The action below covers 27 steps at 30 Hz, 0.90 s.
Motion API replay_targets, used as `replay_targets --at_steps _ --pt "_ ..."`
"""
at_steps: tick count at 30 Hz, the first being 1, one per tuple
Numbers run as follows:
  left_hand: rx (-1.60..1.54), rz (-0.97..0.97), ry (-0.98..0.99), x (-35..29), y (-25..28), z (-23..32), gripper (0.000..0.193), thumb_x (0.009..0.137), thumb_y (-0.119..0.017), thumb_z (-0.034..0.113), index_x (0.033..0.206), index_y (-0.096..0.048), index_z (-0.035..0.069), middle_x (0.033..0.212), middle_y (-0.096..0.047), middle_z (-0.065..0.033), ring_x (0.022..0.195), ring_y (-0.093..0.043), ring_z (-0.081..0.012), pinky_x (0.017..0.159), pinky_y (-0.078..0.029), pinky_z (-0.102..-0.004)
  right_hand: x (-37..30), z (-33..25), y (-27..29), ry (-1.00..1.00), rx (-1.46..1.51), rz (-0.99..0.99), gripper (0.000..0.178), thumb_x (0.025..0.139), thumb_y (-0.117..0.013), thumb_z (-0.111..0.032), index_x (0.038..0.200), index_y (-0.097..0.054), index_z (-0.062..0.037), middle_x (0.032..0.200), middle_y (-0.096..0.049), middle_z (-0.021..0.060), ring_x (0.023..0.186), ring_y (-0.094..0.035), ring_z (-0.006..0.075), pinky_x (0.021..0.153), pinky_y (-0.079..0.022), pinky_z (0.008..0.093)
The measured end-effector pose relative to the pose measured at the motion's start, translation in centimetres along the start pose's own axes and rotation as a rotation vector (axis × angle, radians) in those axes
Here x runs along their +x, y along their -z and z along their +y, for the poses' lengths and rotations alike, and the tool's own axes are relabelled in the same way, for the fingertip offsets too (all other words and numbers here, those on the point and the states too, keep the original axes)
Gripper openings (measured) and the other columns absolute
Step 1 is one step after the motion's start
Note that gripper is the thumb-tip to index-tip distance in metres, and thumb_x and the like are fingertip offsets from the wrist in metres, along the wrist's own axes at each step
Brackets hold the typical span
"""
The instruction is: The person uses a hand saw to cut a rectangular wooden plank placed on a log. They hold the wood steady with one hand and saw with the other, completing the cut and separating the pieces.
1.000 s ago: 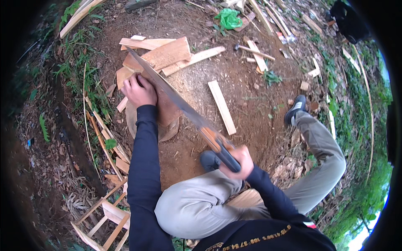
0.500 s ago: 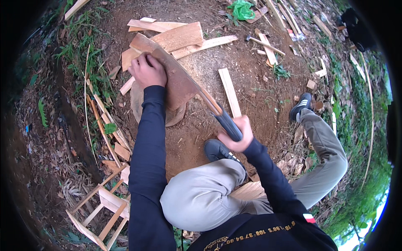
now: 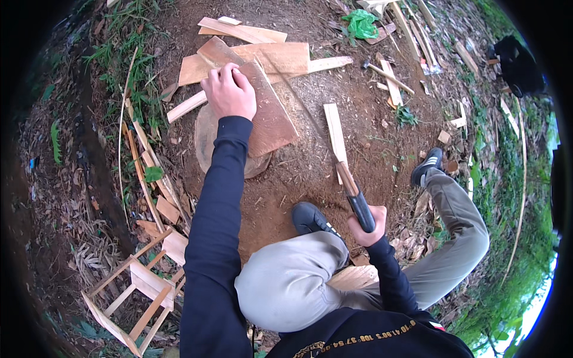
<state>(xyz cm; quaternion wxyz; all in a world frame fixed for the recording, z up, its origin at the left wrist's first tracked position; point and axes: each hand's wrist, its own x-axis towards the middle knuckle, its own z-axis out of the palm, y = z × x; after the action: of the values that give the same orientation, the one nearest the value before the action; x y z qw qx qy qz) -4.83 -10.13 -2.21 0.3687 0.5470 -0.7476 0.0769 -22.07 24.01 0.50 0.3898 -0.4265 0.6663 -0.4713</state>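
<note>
My left hand (image 3: pixel 230 95) is closed over the upper edge of a reddish-brown wooden board (image 3: pixel 271 122), its fingers curled round the edge. The board is tilted on a round log stump (image 3: pixel 206 143), which it partly hides. In my right hand (image 3: pixel 369 227) is a machete (image 3: pixel 351 184) with a brown and black handle, gripped low by my right knee. Its long thin blade, seen nearly edge-on, points up and left, just right of the board and apart from it. A pale wooden strip (image 3: pixel 334 134) lies on the soil beside the blade.
Planks (image 3: pixel 292 56) lie beyond the stump. A hammer (image 3: pixel 388 77) rests across a wood piece at the right, near a green plastic bag (image 3: pixel 360 24). A wooden frame (image 3: pixel 149 280) stands at lower left, near long strips (image 3: pixel 143 170). My shoes (image 3: pixel 310 219) are on the soil.
My right hand has moved right and slightly down with the machete, and the blade has swung away from the board. The board and left hand appear a little further right in the picture.
</note>
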Motion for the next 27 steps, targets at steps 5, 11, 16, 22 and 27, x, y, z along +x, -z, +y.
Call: replay_targets --at_steps 5,11,16,22,27 --pt "-0.028 -0.022 0.014 -0.5 0.1 -0.1 0.013 0.091 -0.059 0.016 0.097 -0.068 0.010 0.098 -0.062 -0.0119 0.094 -0.055 -0.0353 0.087 -0.043 -0.0461 1.4 -2.0 0.1 0.076 -0.027 0.001 0.015 0.067 -0.066 -0.003 0.059 -0.054 -0.0047 0.047 -0.049 0.0044 0.039 -0.053 0.0167 0.045 -0.042 0.0282" --pt "-0.069 -0.034 -0.037 -0.3 1.0 0.9 0.021 0.092 -0.064 0.025 0.104 -0.070 0.008 0.100 -0.063 -0.0128 0.097 -0.055 -0.0357 0.091 -0.043 -0.0433 2.4 -2.5 -0.6 0.200 0.049 0.003 0.017 0.066 -0.067 -0.001 0.058 -0.052 -0.0054 0.047 -0.046 0.0067 0.037 -0.051 0.0213 0.043 -0.040 0.0310" --pt "-0.040 -0.040 -0.059 -0.9 1.6 -0.4 0.021 0.091 -0.065 0.024 0.104 -0.072 0.009 0.099 -0.065 -0.0122 0.098 -0.056 -0.0329 0.090 -0.044 -0.0421 1.6 -2.2 -0.8 0.164 0.055 0.031 0.019 0.066 -0.067 0.000 0.058 -0.052 -0.0049 0.046 -0.045 0.0069 0.037 -0.051 0.0210 0.043 -0.040 0.0309" --pt "-0.094 -0.064 -0.094 -1.6 2.3 -0.4 0.018 0.090 -0.064 0.016 0.104 -0.072 0.008 0.100 -0.065 -0.0117 0.098 -0.056 -0.0330 0.090 -0.045 -0.0426 1.0 -2.0 0.2 0.153 0.103 0.003 0.011 0.065 -0.067 -0.001 0.060 -0.058 -0.0047 0.048 -0.049 0.0074 0.039 -0.054 0.0208 0.045 -0.043 0.0299" --pt "-0.114 -0.038 -0.082 -1.7 2.4 0.0 0.016 0.090 -0.064 0.013 0.103 -0.071 0.008 0.098 -0.063 -0.0120 0.097 -0.056 -0.0340 0.088 -0.045 -0.0436 0.8 -2.5 -0.2 0.194 0.185 -0.050 0.004 0.064 -0.066 -0.001 0.065 -0.063 -0.0041 0.051 -0.055 0.0087 0.043 -0.060 0.0228 0.047 -0.046 0.0305"
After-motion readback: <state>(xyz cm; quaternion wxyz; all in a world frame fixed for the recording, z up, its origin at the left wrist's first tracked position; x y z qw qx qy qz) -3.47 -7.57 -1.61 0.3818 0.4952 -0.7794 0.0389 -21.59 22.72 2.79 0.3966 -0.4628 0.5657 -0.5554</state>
